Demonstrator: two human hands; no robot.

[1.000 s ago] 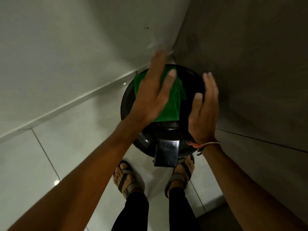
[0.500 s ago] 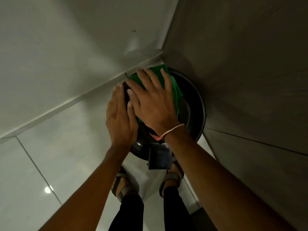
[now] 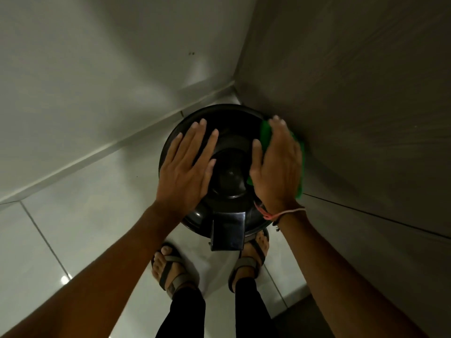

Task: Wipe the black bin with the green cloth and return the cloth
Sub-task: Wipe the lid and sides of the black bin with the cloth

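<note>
The round black bin [image 3: 229, 132] stands in a corner, seen from above, with its lid shut. My left hand [image 3: 188, 167] lies flat on the left side of the lid, fingers spread, holding nothing. My right hand [image 3: 278, 167] presses the green cloth [image 3: 265, 131] against the lid's right edge, close to the grey wall. Most of the cloth is hidden under my palm; green shows at the fingertips and along the hand's outer side.
The bin's black foot pedal [image 3: 228, 231] sticks out toward me, just above my sandalled feet [image 3: 170, 269]. A white wall [image 3: 97, 81] rises on the left and a grey wall [image 3: 353, 106] on the right. Glossy white floor tiles [image 3: 73, 215] spread to the left.
The cloth passed from under my left hand to under my right, which has swept it from the lid's back left to its right edge. My left hand moved onto the lid's left side.
</note>
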